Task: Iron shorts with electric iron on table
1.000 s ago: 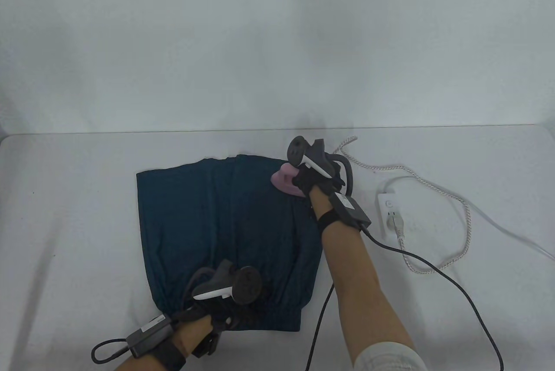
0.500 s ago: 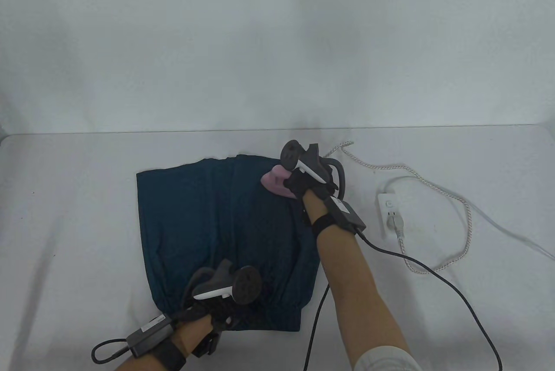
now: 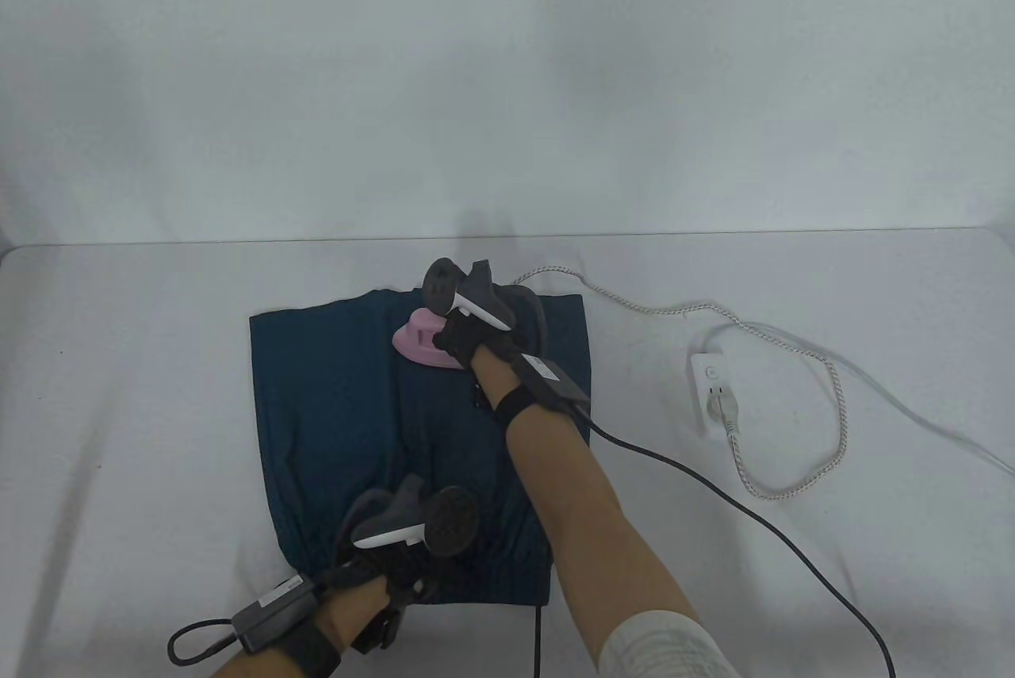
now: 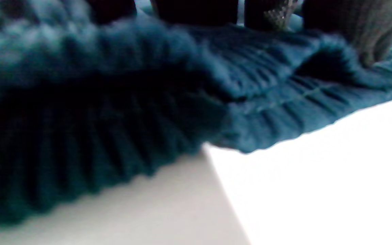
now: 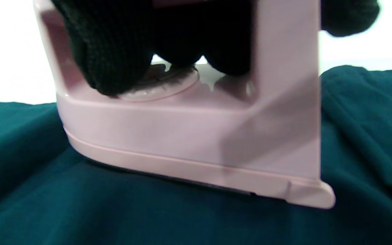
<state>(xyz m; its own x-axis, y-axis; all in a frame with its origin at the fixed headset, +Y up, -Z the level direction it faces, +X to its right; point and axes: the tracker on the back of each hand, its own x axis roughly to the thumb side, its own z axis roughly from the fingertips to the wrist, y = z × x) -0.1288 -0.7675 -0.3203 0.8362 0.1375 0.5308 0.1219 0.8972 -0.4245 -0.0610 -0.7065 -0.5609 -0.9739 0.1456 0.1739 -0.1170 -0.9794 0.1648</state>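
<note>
Hiding iron point(image 3: 420, 341) handle: right hand point(image 3: 468, 337).

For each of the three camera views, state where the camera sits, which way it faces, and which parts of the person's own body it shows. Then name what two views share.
Table view: above the table, looking down at the shorts, iron, left hand, right hand, and both forearms.
Left wrist view: low at the near table edge, facing the shorts' gathered waistband; gloved fingertips press it.
Right wrist view: low, facing the pink iron's side; gloved fingers grip its handle.
Shared: all three show the shorts.
</note>
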